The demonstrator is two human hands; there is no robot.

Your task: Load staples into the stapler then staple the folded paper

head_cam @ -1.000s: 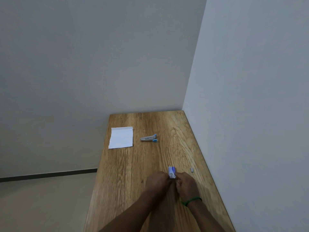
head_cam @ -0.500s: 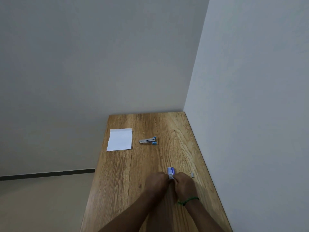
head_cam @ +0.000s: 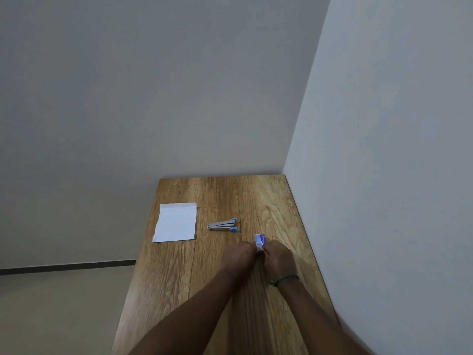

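Wooden table (head_cam: 179, 290) — staple box (head_cam: 259, 241) (half-hidden) between hands.

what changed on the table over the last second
Little. Both hands, left hand and right hand, keep gripping the staple box. The small grey piece beside them earlier is out of sight. The paper and stapler stay put.
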